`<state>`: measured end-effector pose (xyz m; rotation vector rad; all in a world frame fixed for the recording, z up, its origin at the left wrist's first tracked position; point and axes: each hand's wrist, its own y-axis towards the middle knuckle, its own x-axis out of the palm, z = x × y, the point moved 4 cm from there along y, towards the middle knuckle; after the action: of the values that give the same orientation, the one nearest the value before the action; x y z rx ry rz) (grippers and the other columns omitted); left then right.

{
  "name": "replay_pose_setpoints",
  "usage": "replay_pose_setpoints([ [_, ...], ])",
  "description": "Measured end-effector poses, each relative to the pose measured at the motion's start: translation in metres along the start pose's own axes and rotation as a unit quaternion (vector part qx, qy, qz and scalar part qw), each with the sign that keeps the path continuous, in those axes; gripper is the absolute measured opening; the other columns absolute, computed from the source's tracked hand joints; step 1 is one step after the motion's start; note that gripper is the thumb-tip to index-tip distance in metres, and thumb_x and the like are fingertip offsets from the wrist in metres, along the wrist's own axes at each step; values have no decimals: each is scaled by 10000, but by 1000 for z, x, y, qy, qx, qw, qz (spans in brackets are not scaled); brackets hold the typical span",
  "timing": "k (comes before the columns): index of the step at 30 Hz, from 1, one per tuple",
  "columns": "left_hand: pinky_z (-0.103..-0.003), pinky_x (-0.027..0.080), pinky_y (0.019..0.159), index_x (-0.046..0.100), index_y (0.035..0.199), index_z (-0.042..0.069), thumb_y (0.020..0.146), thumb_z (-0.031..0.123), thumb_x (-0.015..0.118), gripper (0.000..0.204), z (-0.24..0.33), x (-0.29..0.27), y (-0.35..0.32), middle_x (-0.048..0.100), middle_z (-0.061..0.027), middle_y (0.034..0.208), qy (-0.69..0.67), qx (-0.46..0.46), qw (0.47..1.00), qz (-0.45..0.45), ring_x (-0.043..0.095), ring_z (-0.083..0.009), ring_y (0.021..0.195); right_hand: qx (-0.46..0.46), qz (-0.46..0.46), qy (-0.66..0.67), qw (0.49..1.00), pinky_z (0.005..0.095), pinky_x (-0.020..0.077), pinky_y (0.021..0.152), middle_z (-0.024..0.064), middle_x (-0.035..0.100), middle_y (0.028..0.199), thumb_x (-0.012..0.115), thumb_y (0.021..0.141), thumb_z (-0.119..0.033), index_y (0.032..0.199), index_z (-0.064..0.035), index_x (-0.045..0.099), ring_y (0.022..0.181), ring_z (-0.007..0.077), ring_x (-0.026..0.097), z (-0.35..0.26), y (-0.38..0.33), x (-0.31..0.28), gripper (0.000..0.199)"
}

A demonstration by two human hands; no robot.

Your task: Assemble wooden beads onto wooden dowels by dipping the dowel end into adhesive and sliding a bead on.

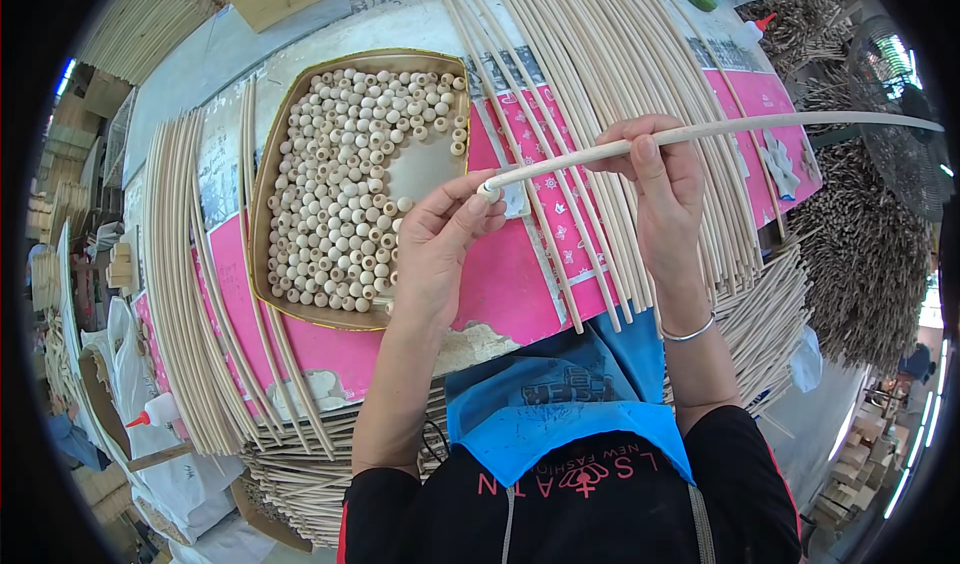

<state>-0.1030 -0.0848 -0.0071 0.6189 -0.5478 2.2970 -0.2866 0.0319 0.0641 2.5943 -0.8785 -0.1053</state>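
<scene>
A long pale wooden dowel [770, 122] stretches from the middle of the view out past the right edge. My right hand [662, 186] pinches it between thumb and fingers, a short way from its left end. At that end, my left hand [442, 229] grips a small wooden bead [488, 192] between thumb and forefinger. Bead and dowel end touch; how far the dowel sits inside is hidden. Just left of my left hand stands a shallow box [262, 174] full of round wooden beads [335, 179] with holes.
Many dowels [600, 84] lie side by side beneath my right hand. Another row of dowels [175, 274] lies at the left of the pink-covered table [500, 294]. Glue bottles with red tips [155, 411] stand at the edges. A fan [890, 74] is at far right.
</scene>
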Motion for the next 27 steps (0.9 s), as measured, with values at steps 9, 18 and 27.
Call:
replay_pose_setpoints([
  [9, -264, 550, 869, 670, 1212, -11, 974, 116, 662, 269, -1, 2, -4, 712, -66, 1027, 48, 42, 998, 14, 666, -118, 914, -34, -18, -1, 999, 311, 588, 848, 124, 668, 1007, 535, 1045, -163, 1097, -19, 570, 934, 184, 682, -6, -8, 0, 156],
  [18, -251, 529, 867, 669, 1215, -38, 990, 70, 622, 254, 12, 1, -1, 692, -45, 1018, 219, 150, 964, -23, 644, -114, 923, -98, -112, -50, 988, 302, 567, 834, 138, 663, 999, 547, 1038, -167, 1095, -31, 565, 932, 194, 676, -19, -13, -6, 149],
  [27, -316, 575, 914, 471, 1410, 46, 987, 42, 607, 444, -15, 54, 14, 640, -62, 1128, -50, 114, 992, -29, 660, -162, 1022, 5, 145, 74, 987, 360, 598, 873, 150, 662, 1055, 489, 1068, -183, 1132, -24, 541, 956, 209, 688, 15, -53, 2, 179],
])
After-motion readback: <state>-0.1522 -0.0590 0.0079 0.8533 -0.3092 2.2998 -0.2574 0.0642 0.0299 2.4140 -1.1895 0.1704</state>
